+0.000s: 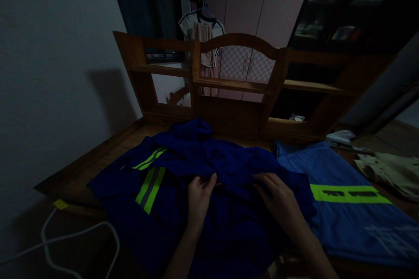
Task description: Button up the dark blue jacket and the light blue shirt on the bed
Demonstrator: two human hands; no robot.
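A dark blue work jacket with yellow-green and grey reflective stripes lies spread and rumpled on the wooden desk in front of me. Near its middle, my left hand pinches a fold of the cloth between thumb and fingers. To the right, my right hand has its fingers bent against the same jacket, thumb and fingertips closing on the fabric. The cloth hides part of what the fingertips hold. Beside the jacket lies a lighter blue garment with a yellow-green band bearing dark lettering.
A wooden shelf unit rises along the desk's back edge. On the left, a white cable loops below the wooden desk. Pale folded cloth lies at the far right. Clothes hang beyond the shelf, before a pink wardrobe.
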